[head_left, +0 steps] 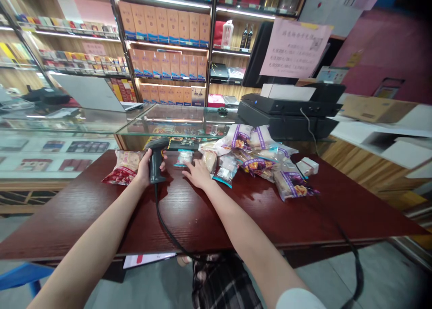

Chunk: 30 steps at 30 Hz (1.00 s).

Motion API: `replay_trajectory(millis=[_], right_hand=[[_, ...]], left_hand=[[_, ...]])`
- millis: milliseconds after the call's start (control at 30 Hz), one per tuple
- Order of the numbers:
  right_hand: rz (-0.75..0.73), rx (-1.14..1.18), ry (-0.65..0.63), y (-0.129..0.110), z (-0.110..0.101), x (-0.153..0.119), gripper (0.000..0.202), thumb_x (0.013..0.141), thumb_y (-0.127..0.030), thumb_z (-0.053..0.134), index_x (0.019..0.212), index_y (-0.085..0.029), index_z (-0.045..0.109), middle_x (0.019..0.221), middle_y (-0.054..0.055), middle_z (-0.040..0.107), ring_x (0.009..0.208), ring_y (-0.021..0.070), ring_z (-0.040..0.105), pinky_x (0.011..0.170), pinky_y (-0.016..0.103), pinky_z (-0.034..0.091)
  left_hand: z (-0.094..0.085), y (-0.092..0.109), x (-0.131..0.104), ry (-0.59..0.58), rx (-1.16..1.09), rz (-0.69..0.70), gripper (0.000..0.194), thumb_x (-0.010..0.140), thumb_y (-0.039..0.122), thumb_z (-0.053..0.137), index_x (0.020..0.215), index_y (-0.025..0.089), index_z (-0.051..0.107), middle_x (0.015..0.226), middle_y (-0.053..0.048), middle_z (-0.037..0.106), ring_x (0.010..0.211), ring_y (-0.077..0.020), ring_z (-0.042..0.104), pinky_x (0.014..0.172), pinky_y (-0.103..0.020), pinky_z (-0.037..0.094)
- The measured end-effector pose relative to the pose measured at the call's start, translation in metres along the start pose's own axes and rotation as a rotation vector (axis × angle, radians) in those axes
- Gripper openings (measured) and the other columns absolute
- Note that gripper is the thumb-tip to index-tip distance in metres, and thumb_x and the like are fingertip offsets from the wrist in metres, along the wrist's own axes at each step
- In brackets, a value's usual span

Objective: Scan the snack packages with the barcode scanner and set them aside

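My left hand [145, 167] is wrapped round the handle of a black barcode scanner [155, 162], held upright over the dark red table. Its cable hangs from the handle toward the table's near edge. Left of that hand lies a red and clear snack bag [124, 167]. My right hand [198, 173] is open, palm down, its fingers spread at the near edge of a small blue-edged packet [184, 157]; whether they touch it I cannot tell. Beside this hand are a beige packet [209, 159] and another blue-edged packet [226, 169].
A pile of purple and white snack bags [263, 153] covers the table's [189, 219] right rear. Behind stand a glass display counter [162, 120], an open laptop [91, 93] and a black cash-register unit [286, 115]. A black cable [354, 259] hangs over the right front edge.
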State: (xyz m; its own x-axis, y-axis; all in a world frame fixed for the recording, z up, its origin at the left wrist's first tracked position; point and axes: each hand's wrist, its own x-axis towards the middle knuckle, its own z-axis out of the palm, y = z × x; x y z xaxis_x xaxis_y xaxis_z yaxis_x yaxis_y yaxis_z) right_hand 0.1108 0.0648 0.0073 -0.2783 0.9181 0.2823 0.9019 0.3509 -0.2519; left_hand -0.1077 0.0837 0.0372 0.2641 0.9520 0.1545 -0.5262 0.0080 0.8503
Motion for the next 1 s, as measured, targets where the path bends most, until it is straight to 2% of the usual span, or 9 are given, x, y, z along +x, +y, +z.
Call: replay_trajectory(millis=[133,267,367,467,533,600,733,833,1000], right_hand=[[0.016,0.067,-0.015,0.000,-0.002,0.002,0.046,0.094,-0.055,0.047,0.120,-0.021,0.061,0.102,0.013,0.062,0.109,0.0272,0.052,0.095,0.040,0.040],[0.067,0.166,0.064,-0.001,0.000,0.003,0.035,0.087,-0.051,0.061,0.102,-0.019,0.061,0.099,0.009,0.061,0.102,0.0252,0.054,0.091,0.036,0.043],[0.050,0.188,0.168,-0.002,0.000,0.003,0.030,0.084,-0.032,0.065,0.107,-0.017,0.056,0.111,0.011,0.058,0.102,0.0246,0.054,0.091,0.035,0.045],[-0.024,0.196,0.280,0.003,-0.005,0.002,0.035,0.084,-0.013,0.053,0.119,-0.016,0.050,0.128,0.013,0.052,0.116,0.0245,0.049,0.100,0.036,0.042],[-0.046,0.197,0.340,0.010,-0.010,0.002,0.040,0.083,-0.008,0.047,0.122,-0.016,0.049,0.135,0.014,0.047,0.127,0.0243,0.043,0.106,0.038,0.038],[-0.051,0.202,0.364,0.019,-0.012,0.003,0.042,0.082,-0.007,0.045,0.123,-0.016,0.049,0.137,0.014,0.045,0.131,0.0241,0.040,0.110,0.039,0.035],[-0.008,0.208,0.348,0.031,-0.010,0.004,0.038,0.082,-0.010,0.048,0.119,-0.015,0.052,0.135,0.016,0.046,0.130,0.0262,0.043,0.110,0.041,0.036],[0.013,0.195,0.346,0.032,-0.007,0.005,0.034,0.083,-0.013,0.050,0.117,-0.015,0.053,0.134,0.016,0.048,0.128,0.0280,0.044,0.108,0.042,0.036],[-0.053,0.140,0.306,0.030,-0.004,0.005,0.032,0.083,-0.014,0.053,0.115,-0.017,0.054,0.128,0.014,0.052,0.123,0.0279,0.046,0.104,0.041,0.037]], left_hand=[[0.002,-0.001,0.000,0.008,0.010,-0.008,0.047,0.086,0.053,0.055,0.102,0.010,0.063,0.078,-0.008,0.065,0.045,-0.0111,0.050,0.044,-0.026,0.044],[0.007,-0.002,-0.001,0.020,0.023,-0.010,0.044,0.087,0.052,0.055,0.099,0.011,0.063,0.081,-0.008,0.066,0.045,-0.0103,0.050,0.044,-0.026,0.044],[0.009,-0.002,-0.002,0.023,0.040,-0.024,0.044,0.085,0.053,0.057,0.098,0.011,0.063,0.080,-0.008,0.066,0.044,-0.0102,0.050,0.044,-0.026,0.044],[0.008,-0.003,0.000,0.010,0.047,-0.046,0.046,0.084,0.054,0.059,0.099,0.011,0.063,0.078,-0.008,0.066,0.043,-0.0107,0.050,0.042,-0.026,0.044],[0.005,-0.006,0.002,-0.005,0.048,-0.069,0.048,0.083,0.055,0.060,0.102,0.011,0.063,0.078,-0.008,0.066,0.043,-0.0114,0.051,0.041,-0.026,0.043],[0.001,-0.009,0.004,-0.028,0.051,-0.090,0.051,0.082,0.056,0.061,0.106,0.011,0.062,0.078,-0.009,0.067,0.042,-0.0119,0.051,0.040,-0.027,0.043],[-0.003,-0.018,0.007,-0.056,0.087,-0.144,0.054,0.082,0.057,0.060,0.108,0.010,0.064,0.079,-0.011,0.068,0.041,-0.0132,0.051,0.038,-0.028,0.042],[-0.005,-0.022,0.008,-0.064,0.123,-0.183,0.054,0.083,0.059,0.058,0.107,0.011,0.067,0.078,-0.011,0.068,0.041,-0.0141,0.051,0.037,-0.029,0.040],[-0.004,-0.022,0.008,-0.075,0.155,-0.172,0.056,0.079,0.062,0.061,0.103,0.012,0.068,0.076,-0.011,0.067,0.040,-0.0140,0.051,0.036,-0.028,0.038]])
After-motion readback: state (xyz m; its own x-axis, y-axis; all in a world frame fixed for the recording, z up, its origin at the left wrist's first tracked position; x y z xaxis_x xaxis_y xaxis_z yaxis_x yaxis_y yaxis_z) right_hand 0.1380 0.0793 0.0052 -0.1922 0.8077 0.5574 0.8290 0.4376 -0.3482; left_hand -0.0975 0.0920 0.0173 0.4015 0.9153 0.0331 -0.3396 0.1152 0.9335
